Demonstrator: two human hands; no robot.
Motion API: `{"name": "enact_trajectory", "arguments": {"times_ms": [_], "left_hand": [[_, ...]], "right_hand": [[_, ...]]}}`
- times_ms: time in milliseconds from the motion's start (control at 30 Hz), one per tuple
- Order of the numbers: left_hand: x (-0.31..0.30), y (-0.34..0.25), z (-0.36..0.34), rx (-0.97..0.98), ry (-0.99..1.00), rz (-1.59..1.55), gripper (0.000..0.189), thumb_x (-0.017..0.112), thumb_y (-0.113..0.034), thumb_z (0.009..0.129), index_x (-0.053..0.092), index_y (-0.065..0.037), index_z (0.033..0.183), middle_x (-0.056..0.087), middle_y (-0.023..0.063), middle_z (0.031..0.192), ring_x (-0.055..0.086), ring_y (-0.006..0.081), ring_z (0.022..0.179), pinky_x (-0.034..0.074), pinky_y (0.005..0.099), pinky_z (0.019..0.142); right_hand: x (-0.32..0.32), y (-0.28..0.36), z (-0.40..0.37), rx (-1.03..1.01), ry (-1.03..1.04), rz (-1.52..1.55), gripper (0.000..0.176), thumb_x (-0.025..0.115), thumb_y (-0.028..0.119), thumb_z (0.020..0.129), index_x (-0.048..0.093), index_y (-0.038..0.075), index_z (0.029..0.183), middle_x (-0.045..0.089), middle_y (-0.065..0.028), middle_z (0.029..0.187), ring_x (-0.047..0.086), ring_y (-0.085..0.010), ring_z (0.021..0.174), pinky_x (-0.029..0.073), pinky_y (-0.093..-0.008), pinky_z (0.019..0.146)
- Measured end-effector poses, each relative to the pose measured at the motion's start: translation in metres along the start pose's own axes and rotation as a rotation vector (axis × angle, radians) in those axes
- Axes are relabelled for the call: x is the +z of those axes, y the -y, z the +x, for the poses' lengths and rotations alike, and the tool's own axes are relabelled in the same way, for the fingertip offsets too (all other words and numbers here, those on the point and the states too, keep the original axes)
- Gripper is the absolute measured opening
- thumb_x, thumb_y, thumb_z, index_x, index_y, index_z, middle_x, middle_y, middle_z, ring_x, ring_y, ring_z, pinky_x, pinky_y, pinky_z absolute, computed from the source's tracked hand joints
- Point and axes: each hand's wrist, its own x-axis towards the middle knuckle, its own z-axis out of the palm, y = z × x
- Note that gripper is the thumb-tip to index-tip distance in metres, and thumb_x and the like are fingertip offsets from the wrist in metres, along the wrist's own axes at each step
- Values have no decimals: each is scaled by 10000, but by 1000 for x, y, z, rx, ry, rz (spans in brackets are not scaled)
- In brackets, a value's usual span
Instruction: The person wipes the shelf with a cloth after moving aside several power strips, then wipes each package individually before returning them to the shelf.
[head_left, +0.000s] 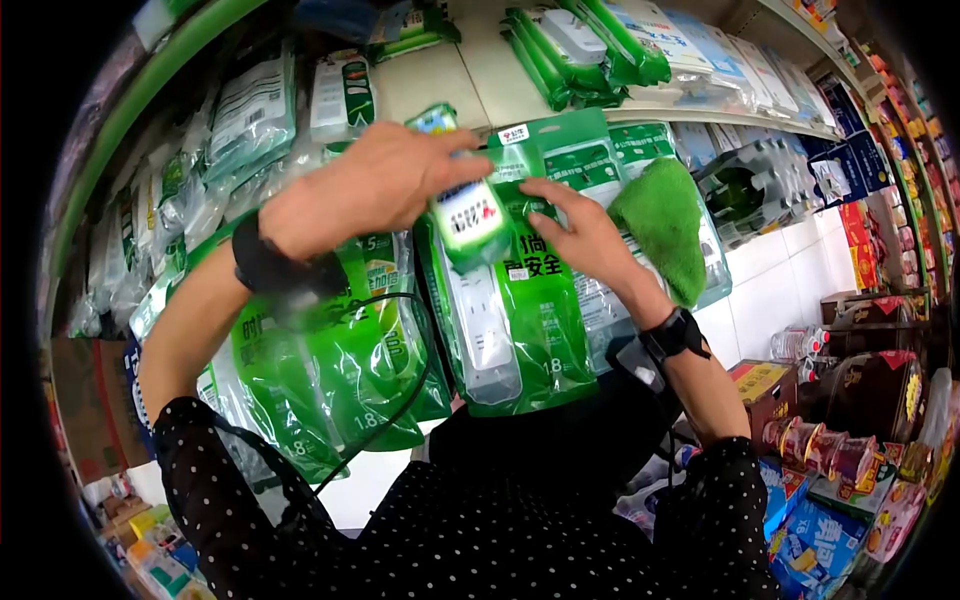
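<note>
My left hand [370, 185] is closed around a small green-and-white packet [470, 225], held over the top of a green bagged power strip [545, 310]. Beside it, my right hand [590, 235] has its thumb and index finger apart, its fingertips at the face of that bag. The white power strip shows through the bag's clear left side. A green cloth [665, 225] lies over another bagged power strip [708, 270], just right of my right hand. More green power strip bags [330, 360] lean below my left forearm.
A shelf [480, 75] ahead carries green packets [570, 50] and several hanging bags [255, 110] at the left. A black cord [405, 400] runs across the bags. Boxes [815, 540] and bottles [798, 343] stand low at the right.
</note>
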Motion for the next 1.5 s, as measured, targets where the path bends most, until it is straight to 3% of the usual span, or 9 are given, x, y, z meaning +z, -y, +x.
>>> {"name": "enact_trajectory", "arguments": {"times_ms": [233, 333, 600, 767, 933, 967, 1067, 1200, 1500], "left_hand": [[-9, -4, 12, 5, 37, 14, 343, 599, -20, 719, 564, -91, 1053, 570, 129, 1100, 646, 299, 815, 508, 416, 651], [5, 25, 27, 1, -40, -2, 408, 618, 6, 684, 554, -90, 1075, 565, 137, 1105, 632, 324, 869, 506, 433, 683], [56, 131, 74, -146, 117, 143, 526, 633, 83, 652, 496, -144, 1106, 542, 118, 1086, 596, 356, 972, 492, 456, 755], [98, 165, 105, -144, 85, 187, 409, 556, 8, 772, 509, -162, 1140, 518, 144, 1196, 616, 362, 949, 503, 455, 796], [96, 155, 120, -263, 155, 138, 340, 480, -103, 873, 512, -106, 1211, 478, 180, 1315, 631, 341, 946, 503, 428, 828], [108, 165, 121, -133, 101, 290, 365, 477, -130, 868, 503, -113, 1232, 489, 199, 1303, 631, 341, 961, 503, 419, 834], [117, 166, 130, -181, 29, 263, 375, 480, -139, 859, 503, -118, 1233, 484, 201, 1312, 623, 358, 968, 502, 425, 834], [114, 151, 148, -264, 116, 172, 380, 496, -108, 853, 500, -107, 1233, 533, 183, 1200, 614, 378, 964, 507, 446, 818], [147, 147, 143, -400, -123, -91, 403, 462, 34, 815, 481, -16, 1214, 542, 231, 1167, 565, 376, 1052, 475, 439, 886]], "right_hand": [[-1, 42, -14, -31, -3, -81, 395, 587, 110, 848, 525, 11, 1226, 568, -205, 1211, 542, -343, 1133, 428, -370, 955], [-1, 30, -11, -42, -30, -175, 412, 605, 161, 855, 515, -1, 1223, 527, -223, 1268, 501, -366, 1189, 408, -386, 989], [3, -4, -9, -123, 13, -286, 506, 616, 169, 855, 440, 3, 1299, 443, -216, 1358, 383, -365, 1294, 280, -425, 1096], [-1, 5, -10, -115, 42, -274, 534, 615, 167, 854, 413, -4, 1318, 424, -217, 1369, 373, -366, 1297, 255, -451, 1104], [0, 6, -7, -84, 48, -275, 544, 628, 162, 839, 418, -17, 1308, 406, -225, 1375, 358, -372, 1302, 246, -454, 1110], [1, 6, -8, -87, 49, -269, 544, 628, 161, 839, 418, -17, 1308, 405, -225, 1377, 359, -372, 1302, 246, -454, 1111], [-1, 6, -7, -90, 47, -265, 542, 627, 159, 839, 419, -15, 1308, 403, -225, 1379, 360, -374, 1300, 244, -454, 1112], [1, 7, -7, -87, 36, -264, 537, 622, 157, 841, 419, -13, 1308, 404, -224, 1378, 358, -375, 1300, 243, -455, 1112], [3, 10, -7, -76, 20, -302, 522, 613, 154, 848, 422, -21, 1301, 413, -221, 1368, 365, -376, 1294, 251, -452, 1110]]}}
